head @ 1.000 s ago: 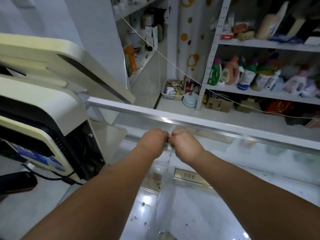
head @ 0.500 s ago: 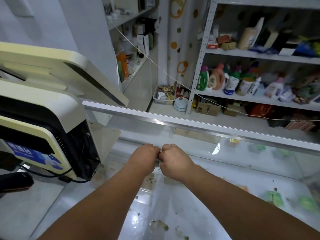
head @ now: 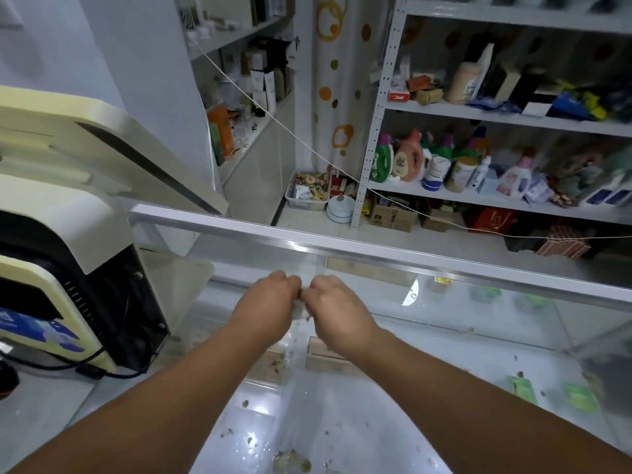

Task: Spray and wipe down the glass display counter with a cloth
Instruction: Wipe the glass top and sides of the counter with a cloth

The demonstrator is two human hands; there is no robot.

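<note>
The glass counter filled most of your view, its top wet and streaked beneath your arms; I judge that was why you worked directly above it, since whatever ran down would land on the surface that needed wetting; the cream machine stood at the counter's left end, apart from anything you held, with its black cable trailing by its base, a good reason to keep moisture toward the middle; the metal rail ran along the far edge just beyond your knuckles; your left hand and right hand were both curled tight, knuckles up and pressed close together, each gripping one end of a small pale wad that I took for the cloth; only a sliver of it showed between them, so its size could not be told; that two-fisted hold looked like wringing or bunching it before a wipe, and a blurred streak below your hands looked like drips; no spray bottle showed near you; brown specks lay scattered on the near glass, not yet wiped away.
</note>
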